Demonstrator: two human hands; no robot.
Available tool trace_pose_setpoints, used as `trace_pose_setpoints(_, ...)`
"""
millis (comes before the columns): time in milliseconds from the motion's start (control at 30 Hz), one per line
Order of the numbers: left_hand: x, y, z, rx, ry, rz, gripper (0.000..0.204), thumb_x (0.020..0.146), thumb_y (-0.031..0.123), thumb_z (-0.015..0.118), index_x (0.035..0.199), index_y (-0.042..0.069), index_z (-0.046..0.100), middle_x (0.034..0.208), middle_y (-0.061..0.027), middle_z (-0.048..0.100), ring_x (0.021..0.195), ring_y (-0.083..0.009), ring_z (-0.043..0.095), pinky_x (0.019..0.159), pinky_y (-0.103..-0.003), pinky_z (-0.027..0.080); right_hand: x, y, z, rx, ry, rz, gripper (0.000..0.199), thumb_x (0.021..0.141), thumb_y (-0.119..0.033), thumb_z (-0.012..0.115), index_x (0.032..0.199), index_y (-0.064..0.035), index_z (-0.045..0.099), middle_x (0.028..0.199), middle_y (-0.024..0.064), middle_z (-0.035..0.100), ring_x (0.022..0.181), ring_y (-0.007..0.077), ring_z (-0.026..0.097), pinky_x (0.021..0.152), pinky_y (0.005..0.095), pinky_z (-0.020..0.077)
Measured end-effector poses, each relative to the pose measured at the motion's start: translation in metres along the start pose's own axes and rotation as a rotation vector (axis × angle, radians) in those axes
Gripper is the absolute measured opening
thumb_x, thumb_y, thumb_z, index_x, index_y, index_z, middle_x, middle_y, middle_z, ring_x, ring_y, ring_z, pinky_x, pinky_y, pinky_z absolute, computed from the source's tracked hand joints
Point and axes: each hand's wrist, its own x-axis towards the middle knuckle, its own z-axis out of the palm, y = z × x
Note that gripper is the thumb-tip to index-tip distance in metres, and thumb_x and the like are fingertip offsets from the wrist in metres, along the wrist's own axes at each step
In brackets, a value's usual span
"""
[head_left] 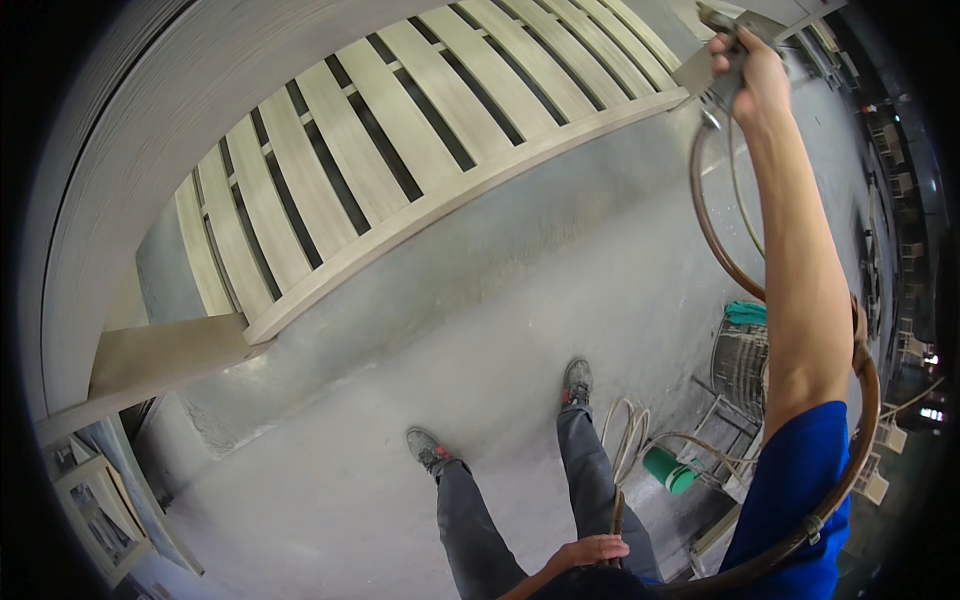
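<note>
My right hand is raised at the upper right, with its fingers wrapped round a metal spray gun. A brown hose and a thinner line hang from the gun and loop past my forearm. Low in the middle, my left hand is closed round a hose in front of my legs. The gun is near the far right end of a pale slatted wooden frame, whose slats run away from me. A tall pale panel stands along its left side.
On the floor at right are a green bucket, coiled hose, a stained drum with a teal cloth on top and a metal stand. A small framed piece sits lower left. Several pale wooden pieces line the far right.
</note>
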Motion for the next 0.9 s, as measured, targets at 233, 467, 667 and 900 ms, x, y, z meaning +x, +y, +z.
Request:
trace_pose_setpoints(233, -0.009, 0.002, 0.002, -0.102, 0.017, 0.026, 0.040, 0.090, 0.000, 0.074, 0.128, 0.009, 0.067, 0.128, -0.0084, 0.070, 0.126, -0.0318, 0.064, 0.107, -0.039, 0.053, -0.068, -0.035, -0.045, -0.299, 0.074, 0.045, 0.016, 0.104, -0.018, 0.058, 0.102, -0.0023, 0.062, 0.083, 0.0064, 0.066, 0.064, 0.0117, 0.059, 0.051, 0.0246, 0.0477)
trace_pose_setpoints(467, -0.037, 0.008, -0.005, -0.030, 0.017, -0.022, 0.040, 0.089, 0.000, 0.074, 0.128, 0.010, 0.067, 0.129, -0.0080, 0.070, 0.127, -0.0325, 0.064, 0.107, -0.040, 0.052, -0.194, -0.077, -0.123, -0.444, 0.326, 0.110, 0.021, 0.105, -0.023, 0.059, 0.106, -0.0029, 0.065, 0.082, 0.0024, 0.069, 0.064, 0.0057, 0.066, 0.040, 0.0162, 0.0483)
trace_pose_setpoints(667, -0.037, -0.010, 0.011, -0.111, 0.003, 0.172, 0.040, 0.101, 0.023, 0.060, 0.134, 0.001, 0.061, 0.131, -0.0197, 0.063, 0.124, -0.0382, 0.061, 0.105, -0.044, 0.048, -0.076, -0.016, -0.011, -0.021, -0.065, 0.052, 0.020, 0.108, -0.016, 0.049, 0.108, 0.0020, 0.055, 0.084, 0.0106, 0.063, 0.069, 0.0156, 0.062, 0.051, 0.0264, 0.0478)
trace_pose_setpoints(900, -0.040, 0.003, 0.014, -0.010, 0.085, 0.067, 0.037, 0.090, 0.002, 0.075, 0.126, 0.009, 0.068, 0.125, -0.0117, 0.071, 0.122, -0.0318, 0.067, 0.103, -0.039, 0.055, -0.071, -0.025, 0.023, -0.148, -0.067, 0.104, 0.018, 0.106, -0.015, 0.052, 0.106, 0.0020, 0.055, 0.083, 0.0110, 0.064, 0.064, 0.0174, 0.062, 0.050, 0.0277, 0.0489)
